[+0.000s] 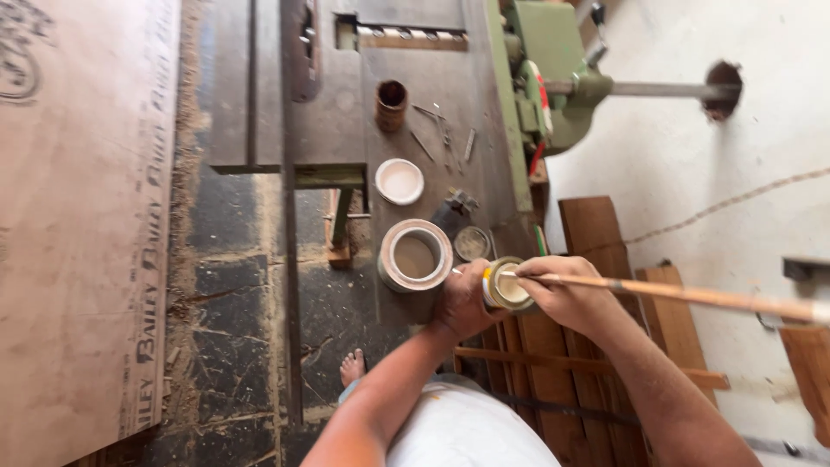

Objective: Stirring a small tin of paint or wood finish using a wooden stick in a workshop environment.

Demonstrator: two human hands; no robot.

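Observation:
My left hand point(462, 300) grips a small round tin point(506, 284) with pale liquid inside, held tilted above the machine table's edge. My right hand point(566, 298) holds a long wooden stick point(692, 295) whose near end lies across the tin's mouth and whose other end runs off to the right. Just left of my hands stands a larger open can point(415, 255) with beige liquid in it.
On the dark metal machine table point(328, 112) lie a white lid point(399, 182), a small lid point(472, 243), a rusty cylinder point(391, 105) and loose nails point(441, 130). A plywood sheet point(78, 225) leans at left. Wooden planks point(596, 233) lie at right, a green machine point(553, 69) behind.

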